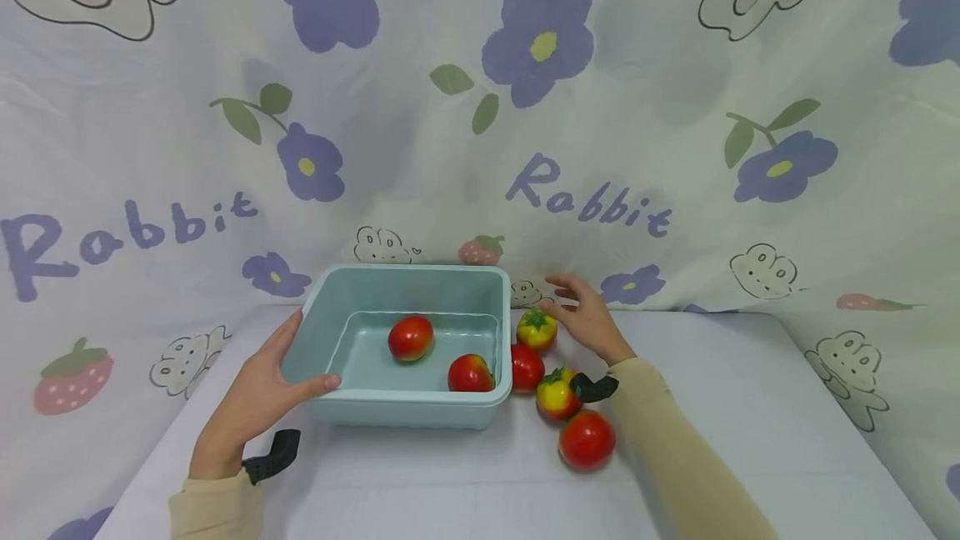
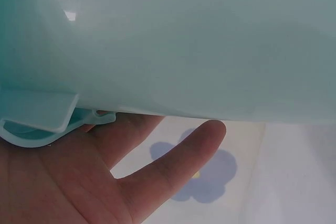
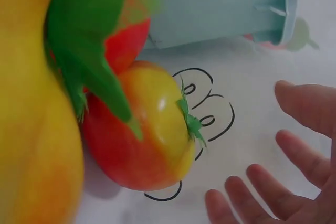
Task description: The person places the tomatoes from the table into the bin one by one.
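**Two tomatoes in the bin, four beside it**

My left hand point(image 1: 262, 394) holds the pale blue-green bin point(image 1: 397, 412) at its left side, thumb over the rim, fingers along the outer wall. Inside, a glossy red tomato point(image 1: 411, 338) lies mid-floor; right of it, a second tomato point(image 1: 468, 373), red with a yellowish end, is partly hidden by the front wall. The right wall stands between these and four more: a red one point(image 1: 528, 368) close against it, a yellow-and-red one point(image 1: 536, 333) with a green leafy top at the back, a similar yellow-topped one point(image 1: 555, 398), partly covered by my black wrist band point(image 1: 594, 388), and, nearest me, a plain red one point(image 1: 587, 440). My right hand point(image 1: 588, 323) hangs by the rear one, fingers spread and loosely bent. Behind, the flowered cloth point(image 1: 420, 165) reads "Rabbit" twice.
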{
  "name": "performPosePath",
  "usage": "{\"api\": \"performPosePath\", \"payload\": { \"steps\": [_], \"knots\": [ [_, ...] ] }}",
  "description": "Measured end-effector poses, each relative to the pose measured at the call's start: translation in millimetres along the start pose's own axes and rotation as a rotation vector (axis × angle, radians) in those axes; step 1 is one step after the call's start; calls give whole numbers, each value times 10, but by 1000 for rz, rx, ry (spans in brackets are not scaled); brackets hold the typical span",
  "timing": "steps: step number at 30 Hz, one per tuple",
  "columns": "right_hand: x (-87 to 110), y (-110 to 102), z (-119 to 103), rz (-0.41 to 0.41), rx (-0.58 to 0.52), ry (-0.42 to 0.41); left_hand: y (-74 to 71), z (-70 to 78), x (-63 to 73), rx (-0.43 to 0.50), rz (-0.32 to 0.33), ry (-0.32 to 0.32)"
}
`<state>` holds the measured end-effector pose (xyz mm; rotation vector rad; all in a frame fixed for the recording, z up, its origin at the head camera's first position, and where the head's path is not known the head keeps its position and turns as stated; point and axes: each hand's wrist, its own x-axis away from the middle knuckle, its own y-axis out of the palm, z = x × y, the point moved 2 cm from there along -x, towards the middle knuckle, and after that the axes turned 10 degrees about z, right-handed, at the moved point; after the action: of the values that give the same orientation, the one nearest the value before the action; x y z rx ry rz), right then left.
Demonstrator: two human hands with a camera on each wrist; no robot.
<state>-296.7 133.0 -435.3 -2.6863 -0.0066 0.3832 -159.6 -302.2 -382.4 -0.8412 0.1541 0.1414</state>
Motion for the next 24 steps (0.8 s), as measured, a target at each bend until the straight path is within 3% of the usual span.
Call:
{"api": "performPosePath", "payload": {
  "steps": [24],
  "knots": [
    [-125, -6, 316, -335, -68, 279, 25, -7, -45, -1, 13, 8]
  ]
}}
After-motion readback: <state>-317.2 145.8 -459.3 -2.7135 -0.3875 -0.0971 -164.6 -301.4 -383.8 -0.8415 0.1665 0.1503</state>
